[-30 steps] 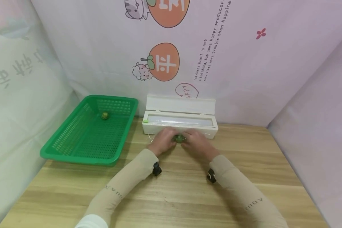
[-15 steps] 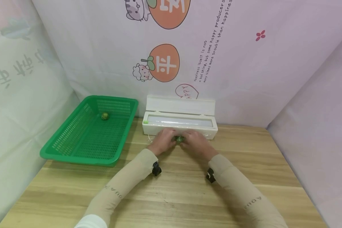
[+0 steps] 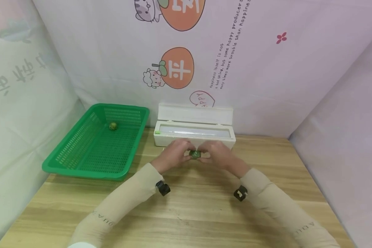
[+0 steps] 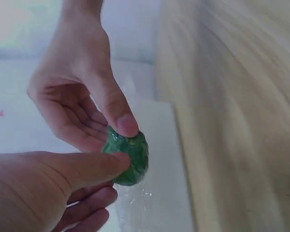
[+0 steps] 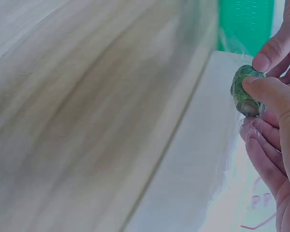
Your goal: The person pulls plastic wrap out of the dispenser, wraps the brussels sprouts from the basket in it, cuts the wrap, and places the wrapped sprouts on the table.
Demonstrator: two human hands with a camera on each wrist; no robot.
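A small round green item (image 3: 195,154), glossy with cling film (image 5: 222,159), is held between both hands in front of a white cling film box (image 3: 194,139). My left hand (image 3: 174,153) pinches it from the left, and its thumb lies across the item in the left wrist view. From the other side my right hand (image 3: 218,155) pinches it, thumb on the green surface (image 5: 241,89). Film trails from the item down along the box's front. What kind of item it is cannot be made out.
To the left stands a green plastic basket (image 3: 46,167) with one similar small green ball (image 3: 113,126) inside. The box's lid (image 3: 195,113) is raised against the printed cloth wall. Everything rests on a wooden table (image 3: 201,213).
Both hands have drawn slightly toward the person, with wrists and forearms spread farther apart. The green item has come a little nearer too, still between the fingers.
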